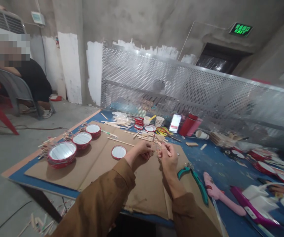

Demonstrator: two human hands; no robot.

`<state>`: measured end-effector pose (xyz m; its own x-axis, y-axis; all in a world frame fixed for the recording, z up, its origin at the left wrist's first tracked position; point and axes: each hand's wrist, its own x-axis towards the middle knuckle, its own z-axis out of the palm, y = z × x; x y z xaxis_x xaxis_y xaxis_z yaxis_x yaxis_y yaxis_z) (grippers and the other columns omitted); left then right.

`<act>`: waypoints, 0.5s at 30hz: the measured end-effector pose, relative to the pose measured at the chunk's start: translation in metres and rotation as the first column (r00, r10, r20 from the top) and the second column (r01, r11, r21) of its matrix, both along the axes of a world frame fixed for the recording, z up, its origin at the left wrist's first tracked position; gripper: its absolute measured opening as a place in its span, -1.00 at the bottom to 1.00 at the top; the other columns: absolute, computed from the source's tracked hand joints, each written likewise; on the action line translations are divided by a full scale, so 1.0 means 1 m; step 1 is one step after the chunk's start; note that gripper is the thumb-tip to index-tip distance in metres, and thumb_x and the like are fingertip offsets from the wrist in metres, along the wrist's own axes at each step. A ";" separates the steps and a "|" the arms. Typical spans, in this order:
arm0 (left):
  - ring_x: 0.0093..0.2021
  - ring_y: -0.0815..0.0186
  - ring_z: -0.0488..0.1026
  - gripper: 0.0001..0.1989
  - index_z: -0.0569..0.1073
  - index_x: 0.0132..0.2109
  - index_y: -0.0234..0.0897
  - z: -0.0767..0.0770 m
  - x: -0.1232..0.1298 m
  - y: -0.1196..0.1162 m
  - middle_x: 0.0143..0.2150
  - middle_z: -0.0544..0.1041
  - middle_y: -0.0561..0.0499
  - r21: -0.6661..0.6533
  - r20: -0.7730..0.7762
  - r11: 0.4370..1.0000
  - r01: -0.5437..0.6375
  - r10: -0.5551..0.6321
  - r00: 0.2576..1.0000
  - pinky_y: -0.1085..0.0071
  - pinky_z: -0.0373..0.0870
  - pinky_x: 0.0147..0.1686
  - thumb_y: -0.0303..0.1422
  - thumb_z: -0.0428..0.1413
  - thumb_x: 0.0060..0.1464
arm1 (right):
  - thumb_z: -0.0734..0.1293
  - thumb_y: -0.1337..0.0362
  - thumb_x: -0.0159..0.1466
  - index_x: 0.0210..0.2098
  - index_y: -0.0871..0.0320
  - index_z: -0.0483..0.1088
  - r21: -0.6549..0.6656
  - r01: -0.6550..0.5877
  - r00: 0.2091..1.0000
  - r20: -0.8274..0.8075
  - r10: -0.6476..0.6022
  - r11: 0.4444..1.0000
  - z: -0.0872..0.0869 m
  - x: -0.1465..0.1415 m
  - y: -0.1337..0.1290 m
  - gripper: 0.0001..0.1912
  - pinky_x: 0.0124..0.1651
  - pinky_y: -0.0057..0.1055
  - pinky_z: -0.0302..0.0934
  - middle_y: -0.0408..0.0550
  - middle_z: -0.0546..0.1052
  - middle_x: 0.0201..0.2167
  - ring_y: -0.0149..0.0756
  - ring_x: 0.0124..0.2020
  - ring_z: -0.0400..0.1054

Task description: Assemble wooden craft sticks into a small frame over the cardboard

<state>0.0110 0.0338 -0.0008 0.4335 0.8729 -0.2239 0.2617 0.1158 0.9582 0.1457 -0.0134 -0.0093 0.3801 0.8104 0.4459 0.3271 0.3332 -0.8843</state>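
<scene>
My left hand and my right hand are close together above the brown cardboard. Both have their fingers pinched. Thin strips rise between the fingertips, too small to make out clearly. A round red-rimmed piece with a white face lies on the cardboard, left of my left hand. Three stacks of such pieces, the nearest being the largest, stand farther left with sticks beside them. Loose wooden sticks lie just beyond my hands. Teal-handled pliers rest to the right of my right forearm.
A pink glue gun and a purple power strip lie at the right. Along the back stand a lit phone, a red bottle and cups, before a perforated metal screen. A person sits at the far left.
</scene>
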 end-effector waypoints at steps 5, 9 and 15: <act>-0.66 0.46 0.35 -0.83 0.39 -0.39 -0.34 -0.003 -0.001 0.002 -0.61 0.39 0.12 0.045 -0.013 0.999 0.004 -0.003 1.000 0.55 0.33 -0.56 -0.53 0.06 0.19 | 0.33 -0.14 0.20 -0.36 0.07 0.36 -0.032 -0.079 0.997 0.012 0.080 0.996 -0.002 -0.001 -0.001 -0.61 -0.58 -0.45 0.16 -0.25 0.37 -0.63 -0.39 -0.66 0.22; -0.66 0.46 0.34 -0.83 0.39 -0.42 -0.34 -0.003 -0.002 0.001 -0.60 0.39 0.10 0.069 0.003 0.998 0.008 -0.008 1.000 0.56 0.29 -0.59 -0.52 0.10 0.16 | 0.32 -0.13 0.21 -0.35 0.08 0.38 -0.053 -0.097 0.993 0.066 0.100 0.994 -0.002 -0.001 0.001 -0.61 -0.54 -0.44 0.19 -0.23 0.39 -0.60 -0.38 -0.62 0.25; -0.67 0.47 0.31 -0.83 0.39 -0.43 -0.34 -0.005 -0.001 0.001 -0.63 0.36 0.10 0.078 0.026 0.997 -0.027 0.025 0.999 0.60 0.24 -0.62 -0.50 0.10 0.14 | 0.31 -0.14 0.22 -0.38 0.09 0.37 0.004 -0.080 0.988 0.130 0.079 0.997 -0.002 -0.001 0.002 -0.60 -0.56 -0.47 0.15 -0.20 0.41 -0.58 -0.39 -0.61 0.24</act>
<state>0.0103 0.0343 -0.0057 0.4152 0.8983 -0.1437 0.2352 0.0466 0.9708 0.1442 -0.0113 -0.0111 0.2532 0.8315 0.4945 0.4113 0.3701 -0.8330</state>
